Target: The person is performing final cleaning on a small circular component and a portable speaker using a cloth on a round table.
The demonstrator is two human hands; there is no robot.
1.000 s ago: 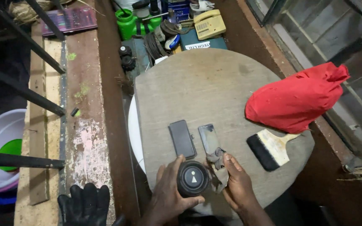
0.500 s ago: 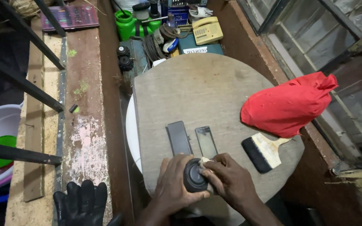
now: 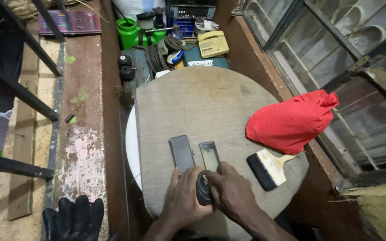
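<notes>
Item in hand: I see my left hand (image 3: 185, 196) and right hand (image 3: 231, 194) both clasping a small round black device (image 3: 202, 193) at the near edge of the round table (image 3: 202, 102), phone (image 3: 182, 153) and glass panel (image 3: 209, 155) lying untouched just beyond.

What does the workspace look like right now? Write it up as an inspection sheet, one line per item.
Surface: round grey tabletop, worn, over a white rim.
Job's things: small round black device held between both hands at the near edge; dark flat slab and glassy flat panel lie side by side just beyond.
Clutter: red cloth bag and black-bristled brush on the right.
Grippers: left hand and right hand both clasp the device.
Cables: coiled dark cable behind the table.
Surroundings: green container, cream telephone, black glove on the bench, window frame.
</notes>
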